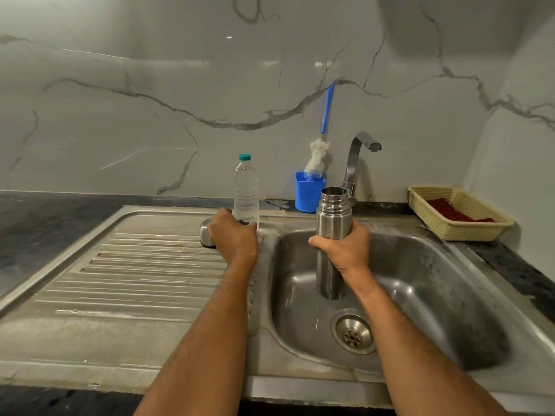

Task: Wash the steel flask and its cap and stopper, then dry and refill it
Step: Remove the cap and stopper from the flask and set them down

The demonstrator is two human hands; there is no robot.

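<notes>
My right hand (pixel 345 250) grips the steel flask (pixel 332 217) round its middle and holds it upright above the sink basin (pixel 420 280). The flask's mouth is open, with no cap or stopper on it. On the drainboard (pixel 135 280), my left hand (pixel 232 235) is curled over the steel cap (pixel 205 234), which stands beside the basin. A small dark piece (pixel 244 223) shows at my left fingertips; I cannot tell whether it is the stopper.
A clear plastic water bottle (pixel 246 190) with a green lid stands just behind my left hand. A blue holder (pixel 309 192) with a bottle brush (pixel 318 157) sits beside the tap (pixel 357 157). A yellow basket (pixel 459 217) holding a red cloth is at the right.
</notes>
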